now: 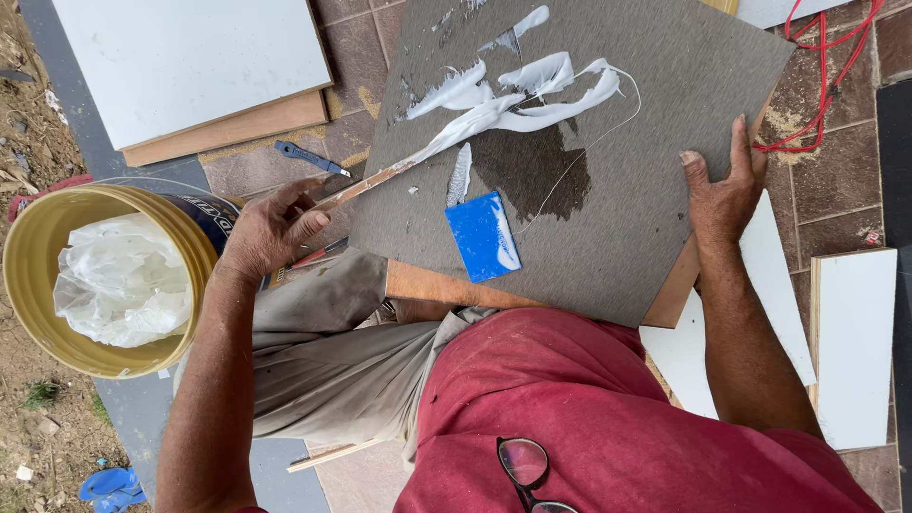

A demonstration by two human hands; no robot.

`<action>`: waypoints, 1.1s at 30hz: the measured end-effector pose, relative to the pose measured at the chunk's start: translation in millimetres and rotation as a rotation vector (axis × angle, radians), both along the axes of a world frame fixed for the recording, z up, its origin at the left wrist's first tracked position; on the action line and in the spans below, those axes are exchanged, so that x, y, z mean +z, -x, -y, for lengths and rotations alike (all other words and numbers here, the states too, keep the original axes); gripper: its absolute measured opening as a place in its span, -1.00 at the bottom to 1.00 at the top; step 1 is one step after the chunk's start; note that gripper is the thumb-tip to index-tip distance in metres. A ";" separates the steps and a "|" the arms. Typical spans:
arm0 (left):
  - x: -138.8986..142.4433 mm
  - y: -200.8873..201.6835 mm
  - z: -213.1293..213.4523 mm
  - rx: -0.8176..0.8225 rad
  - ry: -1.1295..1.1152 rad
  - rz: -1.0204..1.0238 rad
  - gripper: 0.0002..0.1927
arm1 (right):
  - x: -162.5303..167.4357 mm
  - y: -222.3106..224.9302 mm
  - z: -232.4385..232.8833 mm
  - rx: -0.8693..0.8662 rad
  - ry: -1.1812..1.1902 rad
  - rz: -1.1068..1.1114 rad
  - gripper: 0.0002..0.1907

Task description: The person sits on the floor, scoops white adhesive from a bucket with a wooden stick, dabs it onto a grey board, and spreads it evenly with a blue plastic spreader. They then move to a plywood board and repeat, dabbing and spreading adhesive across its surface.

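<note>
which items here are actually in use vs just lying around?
In use:
- left hand gripping glue stick
- white glue on grey board
- right hand steadying the board edge
- blue spreader card
- yellow bucket

Lying about:
- red cord
- blue utility knife
- white panels
- glasses

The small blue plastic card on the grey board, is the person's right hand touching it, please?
No, the right hand rests on the grey board's far edge, apart from the small blue plastic card.

Matt grey board (646, 142) smeared with glossy white glue (518, 95).
</note>
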State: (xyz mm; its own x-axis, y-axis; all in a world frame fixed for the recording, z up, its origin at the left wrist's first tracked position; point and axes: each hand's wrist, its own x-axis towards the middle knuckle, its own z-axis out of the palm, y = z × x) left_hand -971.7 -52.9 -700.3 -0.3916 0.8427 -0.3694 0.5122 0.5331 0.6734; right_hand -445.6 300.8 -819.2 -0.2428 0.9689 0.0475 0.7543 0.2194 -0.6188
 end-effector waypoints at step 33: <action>-15.5 9.7 40.3 -0.246 -0.051 -0.096 -0.76 | -0.7 -2.0 -0.1 -0.014 -0.002 0.057 -0.11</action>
